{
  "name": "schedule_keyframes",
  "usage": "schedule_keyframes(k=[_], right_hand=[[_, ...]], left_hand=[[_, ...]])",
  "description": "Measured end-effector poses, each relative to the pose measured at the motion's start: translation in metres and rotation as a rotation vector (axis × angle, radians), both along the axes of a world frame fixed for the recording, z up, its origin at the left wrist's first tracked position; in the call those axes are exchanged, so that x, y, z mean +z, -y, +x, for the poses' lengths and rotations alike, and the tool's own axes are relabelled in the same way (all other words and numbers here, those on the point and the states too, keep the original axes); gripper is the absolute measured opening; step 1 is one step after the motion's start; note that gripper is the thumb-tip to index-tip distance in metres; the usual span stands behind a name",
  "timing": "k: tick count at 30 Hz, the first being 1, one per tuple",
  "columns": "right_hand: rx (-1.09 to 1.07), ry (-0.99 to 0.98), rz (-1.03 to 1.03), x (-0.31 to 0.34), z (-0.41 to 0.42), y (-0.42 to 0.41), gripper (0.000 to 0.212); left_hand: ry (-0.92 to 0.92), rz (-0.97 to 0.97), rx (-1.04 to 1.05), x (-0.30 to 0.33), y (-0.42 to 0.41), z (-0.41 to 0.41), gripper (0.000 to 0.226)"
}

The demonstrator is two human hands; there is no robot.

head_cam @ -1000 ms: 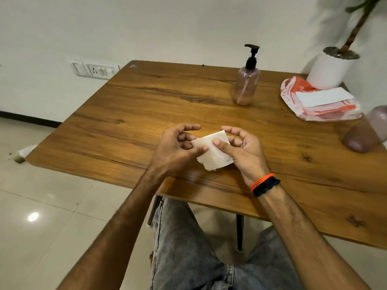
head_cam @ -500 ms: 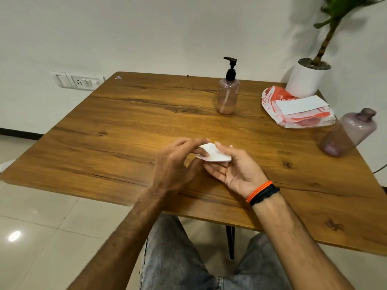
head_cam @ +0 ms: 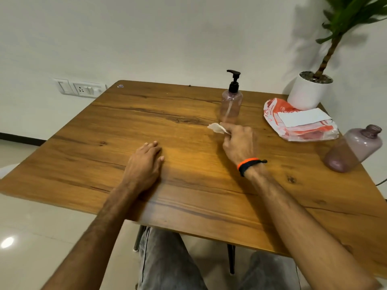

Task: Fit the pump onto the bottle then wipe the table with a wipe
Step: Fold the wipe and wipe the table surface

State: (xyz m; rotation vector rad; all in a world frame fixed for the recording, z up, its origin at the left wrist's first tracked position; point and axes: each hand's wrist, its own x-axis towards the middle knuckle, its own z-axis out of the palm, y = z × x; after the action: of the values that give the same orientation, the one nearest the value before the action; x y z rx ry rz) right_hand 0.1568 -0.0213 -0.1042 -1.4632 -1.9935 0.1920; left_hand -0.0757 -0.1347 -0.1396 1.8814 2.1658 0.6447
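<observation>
Right hand (head_cam: 238, 143), fingers curled, pinches a crumpled wipe (head_cam: 217, 128) just in front of the pump bottle (head_cam: 231, 105), which stands at its 12 o'clock. Left hand (head_cam: 144, 162) lies flat, fingers straight, on the table (head_cam: 188, 195), at 9 o'clock from the right hand.

The counter (head_cam: 104, 155) lies bare across its left half and along the near edge, open for a sweep. Further back, the pump bottle (head_cam: 230, 105) stands upright just beyond the right hand (head_cam: 238, 143). The wipes packet (head_cam: 299, 120), white plant pot (head_cam: 307, 93) and capless bottle (head_cam: 354, 149) crowd the right side.
</observation>
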Motion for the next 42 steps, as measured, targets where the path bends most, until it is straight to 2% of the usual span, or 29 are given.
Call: schedule_keyframes(k=[3,8,16,21,25,29,32,34,37,39,42], right_hand=[[0.003,0.279,0.07,-0.001,-0.014,-0.019,0.035],[0.121,0.471,0.026,-0.006,-0.029,-0.032,0.034],[0.321,0.489,-0.147,-0.029,-0.05,-0.038,0.045],[0.49,0.508,-0.172,-0.023,-0.061,-0.011,0.046],[0.681,0.437,-0.166,-0.022,-0.049,0.042,0.051],[0.828,0.244,-0.369,-0.01,-0.025,0.071,0.039],[0.741,-0.111,-0.417,0.006,-0.011,0.053,0.029],[0.549,-0.181,-0.285,0.01,-0.012,0.029,0.031],[0.325,-0.004,-0.114,0.006,-0.027,-0.009,0.046],[0.285,0.158,-0.149,-0.002,-0.036,-0.028,0.049],[0.35,0.36,-0.25,-0.016,-0.042,-0.037,0.05]], left_hand=[[-0.018,0.052,0.006,-0.007,0.002,-0.003,0.043],[-0.027,0.073,0.013,-0.009,0.001,-0.003,0.043],[-0.027,0.068,0.022,-0.013,-0.002,-0.007,0.044],[-0.046,0.065,0.041,-0.015,-0.002,-0.009,0.044],[-0.046,0.074,0.052,-0.017,-0.003,-0.007,0.043],[-0.05,0.066,0.044,-0.018,-0.003,-0.01,0.044],[-0.03,0.061,0.021,-0.018,-0.003,-0.01,0.044],[-0.028,0.064,0.027,-0.018,-0.002,-0.009,0.044],[-0.027,0.06,0.025,-0.016,-0.001,-0.008,0.044],[-0.025,0.063,0.025,-0.015,-0.001,-0.008,0.044],[-0.013,0.066,0.017,-0.014,0.001,-0.008,0.044]])
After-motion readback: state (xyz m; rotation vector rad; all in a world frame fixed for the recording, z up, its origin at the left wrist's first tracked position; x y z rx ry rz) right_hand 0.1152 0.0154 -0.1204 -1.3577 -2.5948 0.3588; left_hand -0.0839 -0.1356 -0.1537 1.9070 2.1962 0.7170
